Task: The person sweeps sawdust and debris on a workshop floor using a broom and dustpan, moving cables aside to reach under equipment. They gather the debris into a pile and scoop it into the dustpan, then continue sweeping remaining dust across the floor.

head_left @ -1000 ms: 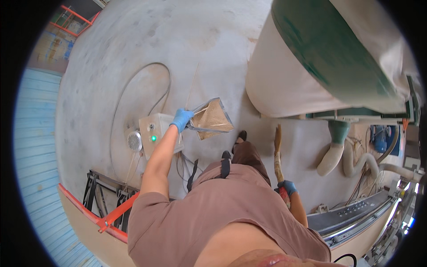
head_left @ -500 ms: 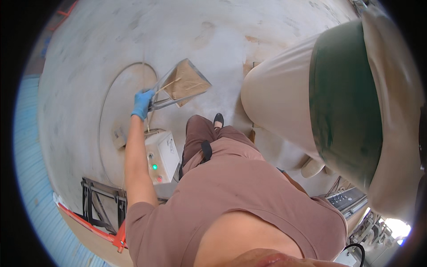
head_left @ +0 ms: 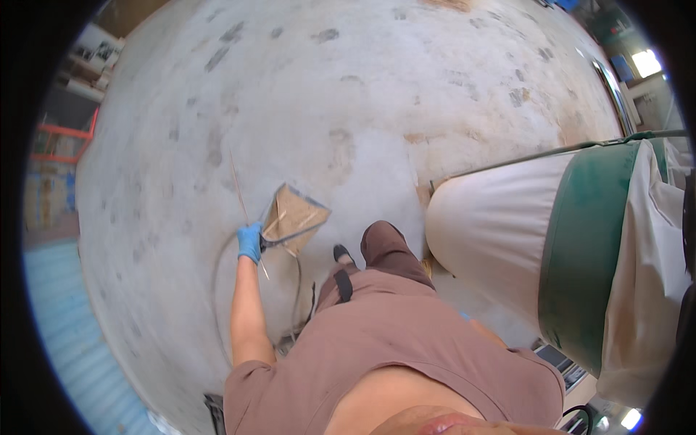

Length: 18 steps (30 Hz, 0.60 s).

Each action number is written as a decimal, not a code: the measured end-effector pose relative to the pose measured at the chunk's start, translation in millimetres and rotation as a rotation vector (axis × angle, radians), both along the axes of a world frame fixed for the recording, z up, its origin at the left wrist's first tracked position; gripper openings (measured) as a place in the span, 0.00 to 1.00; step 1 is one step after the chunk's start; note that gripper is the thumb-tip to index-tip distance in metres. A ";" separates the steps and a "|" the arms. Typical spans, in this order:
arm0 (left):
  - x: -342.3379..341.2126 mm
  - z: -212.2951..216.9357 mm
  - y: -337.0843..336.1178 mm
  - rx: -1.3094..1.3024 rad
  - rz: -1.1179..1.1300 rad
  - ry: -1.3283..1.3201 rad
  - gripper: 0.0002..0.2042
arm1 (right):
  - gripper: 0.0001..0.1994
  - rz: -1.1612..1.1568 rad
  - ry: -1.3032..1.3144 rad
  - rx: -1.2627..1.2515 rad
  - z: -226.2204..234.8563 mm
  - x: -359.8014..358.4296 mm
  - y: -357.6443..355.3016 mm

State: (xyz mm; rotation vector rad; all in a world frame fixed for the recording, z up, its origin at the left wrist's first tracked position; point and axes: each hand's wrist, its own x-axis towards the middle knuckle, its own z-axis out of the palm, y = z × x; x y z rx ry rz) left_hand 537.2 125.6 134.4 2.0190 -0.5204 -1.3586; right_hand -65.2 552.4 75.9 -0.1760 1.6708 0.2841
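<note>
My left hand (head_left: 249, 243), in a blue glove, is closed round the handle end of a dustpan (head_left: 293, 235) with grey edges. Tan dust or scraps and a few thin pale strips lie in the pan, which hangs above the floor. A long thin strip (head_left: 238, 185) sticks out beyond the same hand; whether the fingers grip it too I cannot tell. Of my right hand (head_left: 465, 316), only a speck of blue glove shows past my shirt, so its fingers are hidden.
A large white fabric bag (head_left: 500, 225) with a green band (head_left: 587, 246) stands close on my right. Below my left hand a hose or cable (head_left: 216, 290) curves over the grey, stained floor (head_left: 167, 181). Light-blue corrugated sheeting (head_left: 61, 304) lies at far left.
My view has shifted forward along the floor, and my legs have changed position in a step. The dustpan stays in my left hand; the white control box has dropped from sight.
</note>
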 end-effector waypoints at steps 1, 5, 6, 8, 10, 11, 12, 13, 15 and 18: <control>4.4 -3.8 -27.7 0.014 -0.013 -0.006 0.10 | 0.18 0.001 0.000 0.027 -0.7 10.7 -9.2; 17.4 -20.4 -140.9 0.012 -0.038 -0.038 0.09 | 0.20 0.281 0.082 -0.039 -13.5 49.9 -93.2; 20.9 -22.5 -167.6 0.011 -0.023 -0.044 0.09 | 0.20 0.389 0.106 -0.089 -11.9 52.7 -122.5; 31.6 -17.9 -215.5 0.068 0.002 -0.060 0.10 | 0.20 0.388 0.046 -0.257 -2.6 53.9 -183.0; 36.6 -7.0 -261.5 0.116 0.031 -0.065 0.11 | 0.17 0.453 0.056 -0.436 22.1 47.8 -253.5; 34.4 -5.5 -286.9 0.076 0.053 -0.054 0.11 | 0.15 0.376 0.051 -0.433 38.0 43.1 -295.8; 38.2 1.2 -311.7 0.075 0.080 -0.061 0.11 | 0.12 0.069 0.007 -0.243 56.4 31.1 -348.1; 42.4 8.2 -337.6 0.077 0.103 -0.074 0.11 | 0.10 -0.241 -0.032 -0.050 76.0 26.0 -396.1; 44.4 16.3 -395.7 0.108 0.120 -0.024 0.10 | 0.16 -0.088 -0.048 -0.019 120.5 15.4 -484.1; 18.6 11.3 -474.4 0.068 0.151 -0.012 0.10 | 0.16 -0.167 0.049 0.001 160.7 -1.1 -593.8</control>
